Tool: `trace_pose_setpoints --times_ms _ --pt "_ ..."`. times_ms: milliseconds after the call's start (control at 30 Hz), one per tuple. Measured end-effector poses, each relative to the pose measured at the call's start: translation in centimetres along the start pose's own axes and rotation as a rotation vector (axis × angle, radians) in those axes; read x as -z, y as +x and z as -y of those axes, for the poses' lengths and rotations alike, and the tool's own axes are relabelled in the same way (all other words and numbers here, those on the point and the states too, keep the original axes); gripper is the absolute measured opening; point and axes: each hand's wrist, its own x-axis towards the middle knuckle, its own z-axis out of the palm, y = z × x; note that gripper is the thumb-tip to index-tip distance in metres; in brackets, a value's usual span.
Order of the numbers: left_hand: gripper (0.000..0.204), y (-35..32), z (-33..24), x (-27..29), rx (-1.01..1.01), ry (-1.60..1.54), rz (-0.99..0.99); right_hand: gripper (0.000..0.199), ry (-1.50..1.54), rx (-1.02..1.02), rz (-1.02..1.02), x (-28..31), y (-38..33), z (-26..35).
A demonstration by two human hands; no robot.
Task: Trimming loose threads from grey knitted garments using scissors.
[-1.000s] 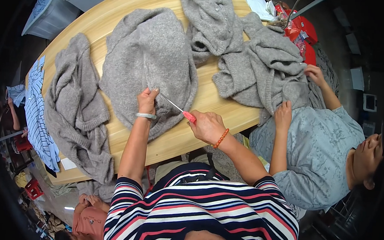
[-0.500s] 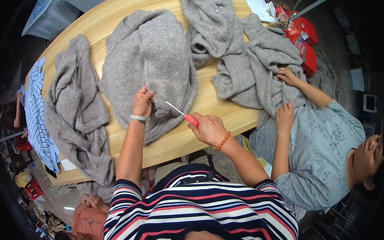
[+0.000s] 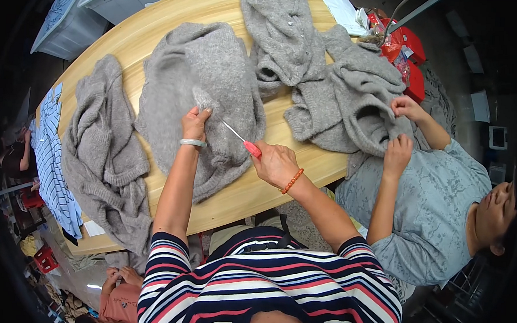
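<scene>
A grey knitted sweater (image 3: 233,79) lies spread on the wooden table in front of me. My left hand (image 3: 195,126) pinches a raised bit of its knit near the middle, and the cloth to the left of that pinch is smeared by motion. In my right hand (image 3: 275,164) is a thin metal-shafted tool with a red handle (image 3: 252,149). Its shaft points up and left toward the pinched knit, ending close to my left fingers; the kind of tip is too small to tell.
A second grey knit (image 3: 101,120) lies at the left, beside blue striped cloth (image 3: 49,135). More grey knits (image 3: 284,35) lie at the back. To my right, a co-worker's hands (image 3: 399,147) hold another grey knit (image 3: 353,96). Pale bins (image 3: 74,29) stand beyond the wooden table (image 3: 125,31).
Sweater cloth left of my left hand has been lifted and folded over. My left hand and the tool have shifted slightly. The co-worker's knit now shows a wide round opening.
</scene>
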Motion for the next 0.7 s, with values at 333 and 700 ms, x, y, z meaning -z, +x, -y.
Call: trace_pose_setpoints --times_ms 333,700 --pt "0.023 -1.0 0.0 0.8 0.034 -0.125 -0.051 0.024 -0.067 0.016 0.130 -0.1 -0.8 -1.2" --pt "0.014 -6.2 3.4 1.8 0.183 -0.041 0.116 0.022 -0.021 -0.037 0.131 -0.7 -3.8 -2.7"
